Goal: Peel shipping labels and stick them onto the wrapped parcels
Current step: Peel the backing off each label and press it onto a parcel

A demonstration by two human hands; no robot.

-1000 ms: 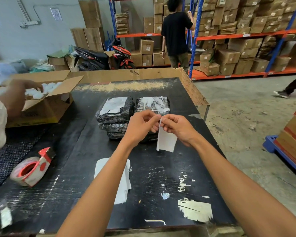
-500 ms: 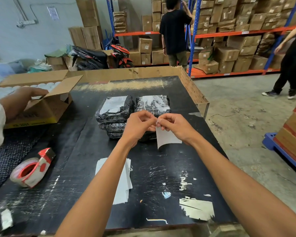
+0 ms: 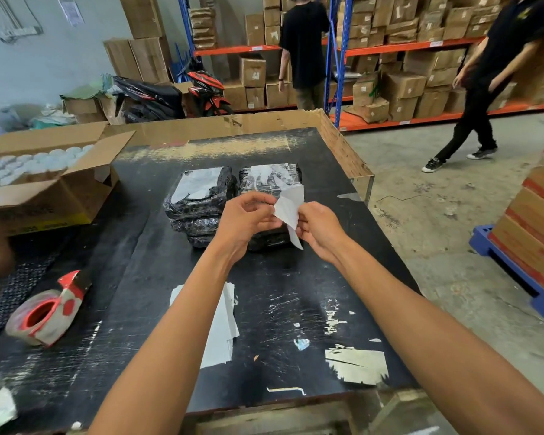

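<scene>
While your forearms cross the black, scuffed table [image 3: 296,277], a red tape dispenser [image 3: 46,312] lies at the left edge; an open cardboard box [image 3: 54,196] of pale round items sits beyond it. Loose white label sheets [image 3: 223,328] lie partly under your left forearm. Two stacks of parcels [image 3: 201,202] in glossy, crinkled black wrap sit mid-table, each with a white patch on top. Your left hand [image 3: 245,221] and right hand [image 3: 319,227], fingers curled, pinch one white label [image 3: 288,207] between them above the right stack; the paper is creased and splitting into two layers.
</scene>
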